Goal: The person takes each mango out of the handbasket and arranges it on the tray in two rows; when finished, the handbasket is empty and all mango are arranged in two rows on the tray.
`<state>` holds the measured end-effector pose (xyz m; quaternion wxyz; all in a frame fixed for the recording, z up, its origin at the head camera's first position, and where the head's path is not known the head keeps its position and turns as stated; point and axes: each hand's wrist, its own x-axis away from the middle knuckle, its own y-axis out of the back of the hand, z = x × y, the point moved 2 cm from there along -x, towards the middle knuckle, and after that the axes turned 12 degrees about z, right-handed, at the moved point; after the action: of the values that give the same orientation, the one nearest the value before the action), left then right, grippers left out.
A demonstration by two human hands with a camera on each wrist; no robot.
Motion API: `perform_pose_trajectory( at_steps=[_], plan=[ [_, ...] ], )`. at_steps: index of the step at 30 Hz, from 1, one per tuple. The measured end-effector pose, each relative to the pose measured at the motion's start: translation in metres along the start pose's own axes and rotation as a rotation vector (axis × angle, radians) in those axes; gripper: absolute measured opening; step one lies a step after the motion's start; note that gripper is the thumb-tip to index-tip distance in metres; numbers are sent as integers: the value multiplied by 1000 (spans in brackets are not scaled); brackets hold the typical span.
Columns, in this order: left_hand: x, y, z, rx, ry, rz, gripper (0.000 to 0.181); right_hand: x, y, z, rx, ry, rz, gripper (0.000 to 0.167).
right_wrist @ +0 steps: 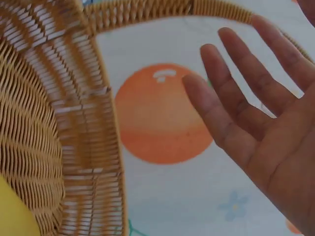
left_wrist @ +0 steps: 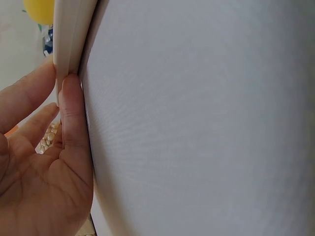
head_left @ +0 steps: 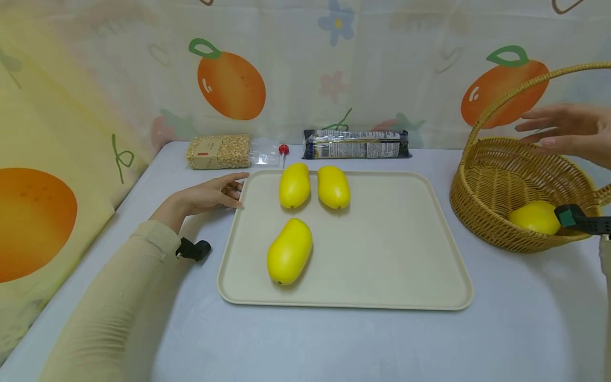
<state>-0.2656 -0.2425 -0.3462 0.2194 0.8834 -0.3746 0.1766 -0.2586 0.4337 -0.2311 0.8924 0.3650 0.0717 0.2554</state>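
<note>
My left hand (head_left: 207, 195) pinches the rim of a beige tray (head_left: 382, 254) at its left side; in the left wrist view, the fingers (left_wrist: 73, 105) meet the tray's edge close to the tablecloth. Three yellow mangoes lie on the tray: a back-left mango (head_left: 294, 185), a second mango (head_left: 333, 187) beside it and a front mango (head_left: 289, 252). A further mango (head_left: 535, 217) lies inside the wicker basket (head_left: 496, 185) at the right. Above the basket's back rim hovers my right hand (head_left: 573, 130), fingers extended, holding nothing.
Behind the tray lie a bag of pale kernels (head_left: 219, 151), a red lollipop (head_left: 284, 149) and a dark printed packet (head_left: 357, 144). The basket's tall handle (head_left: 496, 106) arches up near the right hand. A fruit-patterned cloth (head_left: 382, 63) hangs at the back.
</note>
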Motion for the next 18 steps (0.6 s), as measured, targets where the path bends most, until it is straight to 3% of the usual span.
perform_pose_trajectory(
  at_steps=[6, 10, 14, 18],
  plan=[
    [0, 0, -1, -3, 0, 0, 85, 2, 6, -32, -30, -112, 123, 54],
    [-1, -1, -1, 1, 0, 6, 85, 1, 3, -48, 60, -310, 215, 48],
    [-1, -1, -1, 1, 5, 3, 85, 0, -6, -55, 144, -447, 354, 65],
    [-1, -1, -1, -2, 7, 2, 85, 3, -13, -57, 135, -508, 466, 75]
  ],
)
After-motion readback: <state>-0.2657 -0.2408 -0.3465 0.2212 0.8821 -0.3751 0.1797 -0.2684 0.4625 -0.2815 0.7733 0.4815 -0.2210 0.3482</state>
